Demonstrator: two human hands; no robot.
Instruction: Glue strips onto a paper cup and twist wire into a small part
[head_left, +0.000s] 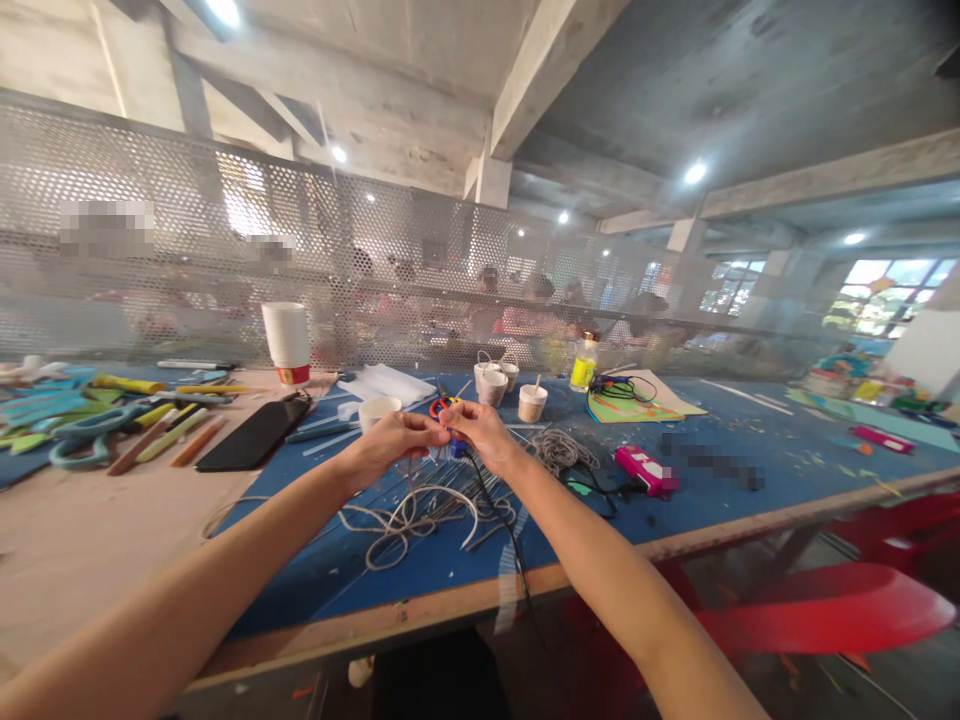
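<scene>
Above the blue table mat [315,560], my left hand [390,445] and my right hand [484,432] meet, thumbs and fingers pinched together. What sits between the fingertips is too small and hidden to name. A thin yellow tip shows just above my right fingers. Beneath and beyond my hands are orange-handled scissors or pliers, partly covered. Loops of grey cord [386,535] lie under my hands, among thin wire-like strands. A coiled bundle of grey cord [559,450] rests to the right, and a black cable runs down past my right wrist.
Paper cups [492,388] stand behind my hands; a cup stack [287,340] is further left. A black phone [255,435], teal scissors [94,430] and tools lie left. To the right are a yellow-labelled bottle [584,365], a magenta box [645,470] and a red stool [832,608].
</scene>
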